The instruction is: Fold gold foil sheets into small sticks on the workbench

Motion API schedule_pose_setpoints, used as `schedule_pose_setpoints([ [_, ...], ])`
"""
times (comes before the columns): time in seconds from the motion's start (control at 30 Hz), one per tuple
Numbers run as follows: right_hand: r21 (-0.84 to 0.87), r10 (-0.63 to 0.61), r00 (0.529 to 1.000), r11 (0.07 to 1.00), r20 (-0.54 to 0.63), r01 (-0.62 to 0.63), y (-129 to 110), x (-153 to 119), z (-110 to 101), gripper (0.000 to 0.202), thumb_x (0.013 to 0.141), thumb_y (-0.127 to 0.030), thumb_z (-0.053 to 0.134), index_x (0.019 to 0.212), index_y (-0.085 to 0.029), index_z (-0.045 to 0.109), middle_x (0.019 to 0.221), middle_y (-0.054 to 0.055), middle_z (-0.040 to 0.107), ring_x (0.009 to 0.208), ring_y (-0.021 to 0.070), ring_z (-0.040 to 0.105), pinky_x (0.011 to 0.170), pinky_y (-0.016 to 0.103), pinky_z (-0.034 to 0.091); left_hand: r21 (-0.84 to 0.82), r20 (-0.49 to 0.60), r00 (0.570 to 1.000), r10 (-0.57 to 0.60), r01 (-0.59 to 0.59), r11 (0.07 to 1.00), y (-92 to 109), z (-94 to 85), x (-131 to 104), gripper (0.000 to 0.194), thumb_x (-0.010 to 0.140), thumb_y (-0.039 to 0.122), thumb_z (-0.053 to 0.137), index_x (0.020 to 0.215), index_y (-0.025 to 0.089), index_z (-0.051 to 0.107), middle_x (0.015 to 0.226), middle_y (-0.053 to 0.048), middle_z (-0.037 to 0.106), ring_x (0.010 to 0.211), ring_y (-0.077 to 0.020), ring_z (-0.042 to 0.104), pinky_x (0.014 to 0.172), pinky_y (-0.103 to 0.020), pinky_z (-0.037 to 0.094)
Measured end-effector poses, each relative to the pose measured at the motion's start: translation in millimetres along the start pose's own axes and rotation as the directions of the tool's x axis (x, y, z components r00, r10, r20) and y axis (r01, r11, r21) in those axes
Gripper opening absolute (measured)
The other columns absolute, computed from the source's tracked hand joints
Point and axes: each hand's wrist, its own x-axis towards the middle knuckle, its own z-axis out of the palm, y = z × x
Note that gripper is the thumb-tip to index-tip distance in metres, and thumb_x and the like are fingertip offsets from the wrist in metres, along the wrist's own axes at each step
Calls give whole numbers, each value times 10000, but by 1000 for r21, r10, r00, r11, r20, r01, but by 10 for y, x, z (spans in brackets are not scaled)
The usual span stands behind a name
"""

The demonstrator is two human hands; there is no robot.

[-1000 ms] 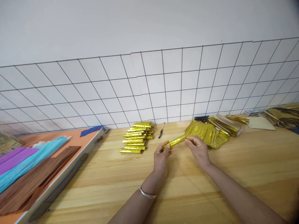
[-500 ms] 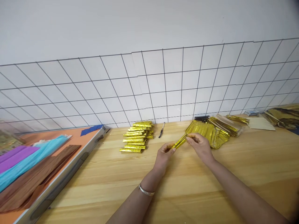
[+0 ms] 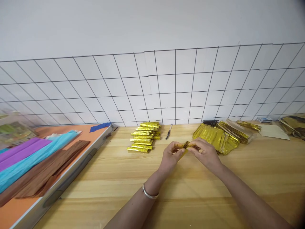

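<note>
The left hand (image 3: 171, 155) and the right hand (image 3: 205, 153) both pinch one gold foil strip (image 3: 185, 147) between thumb and fingers, above the wooden tabletop (image 3: 119, 190). In the earlier frame the strip is long and straight between the hands; now the fingertips are almost together, and only a short, bent part of it is seen. The fingers hide the rest, so I cannot tell its full shape.

The stack of folded gold strips (image 3: 143, 138) lies on the left, with the same look as before. The pen (image 3: 169, 132) is also on the same place, between this stack and the flat gold foil pieces (image 3: 215, 136), which lie just behind the right hand. The whole view has turned a little to the left, so these things appear more to the right.
</note>
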Motion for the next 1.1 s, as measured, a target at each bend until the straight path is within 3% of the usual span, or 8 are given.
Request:
schedule_pose_setpoints([
  [0.17, -5, -9, 1000, 1000, -7, 9, 38, -12, 24, 81, 821, -297, 567, 818, -242, 627, 800, 29, 620, 742, 180, 569, 654, 299, 457, 230, 7, 986, 167, -164, 959, 61, -25, -8, 141, 808, 301, 591, 855, 174, 632, 819, -36, 620, 755, -141, 555, 704, -255, 444],
  [0.3, -16, -37, 999, 999, 33, 38, 36, -22, 31, 101, 837, -283, 548, 832, -253, 644, 803, 24, 630, 750, 176, 577, 678, 298, 457, 466, 69, 930, 362, -351, 812, 105, -47, -19, 129, 826, 222, 542, 893, 193, 649, 851, -55, 621, 821, -171, 554, 726, -280, 448],
  [0.4, -26, -18, 1000, 1000, 20, 18, 19, -27, 43, 97, 832, -298, 555, 844, -251, 638, 783, 16, 623, 721, 168, 571, 660, 290, 451, 564, 110, 891, 441, -422, 710, 111, -51, -28, 153, 827, 193, 533, 922, 202, 653, 854, -61, 611, 824, -174, 551, 736, -291, 452],
  [0.6, 33, 78, 996, 997, -49, -77, 27, -63, 108, 86, 803, -300, 573, 853, -239, 608, 737, 0, 622, 651, 159, 563, 604, 278, 449, 627, 109, 860, 499, -449, 637, 58, -46, -34, 167, 844, 192, 534, 957, 207, 655, 871, -65, 620, 829, -168, 562, 734, -283, 463],
  [0.8, 74, 43, 999, 996, -18, -41, 17, -82, 120, 167, 866, -298, 488, 943, -251, 628, 813, 22, 650, 731, 177, 602, 692, 307, 473, 674, 104, 860, 500, -431, 600, 71, -62, -51, 195, 860, 206, 522, 996, 227, 660, 886, -69, 619, 839, -174, 559, 730, -281, 463],
  [0.93, 82, -13, 997, 996, -79, 19, -14, -55, 113, 143, 856, -278, 510, 897, -256, 645, 846, 33, 646, 818, 193, 598, 763, 331, 469, 687, 124, 849, 513, -447, 573, 57, -64, -62, 222, 866, 198, 513, 1035, 236, 652, 900, -71, 621, 847, -176, 553, 737, -283, 460],
  [1.1, 113, 71, 993, 992, -95, -61, -6, -60, 140, 108, 830, -294, 548, 854, -241, 639, 791, 25, 630, 718, 175, 581, 670, 303, 475, 701, 144, 819, 556, -481, 526, 2, -64, -57, 254, 865, 183, 507, 1071, 251, 640, 911, -71, 626, 849, -178, 553, 736, -288, 461],
])
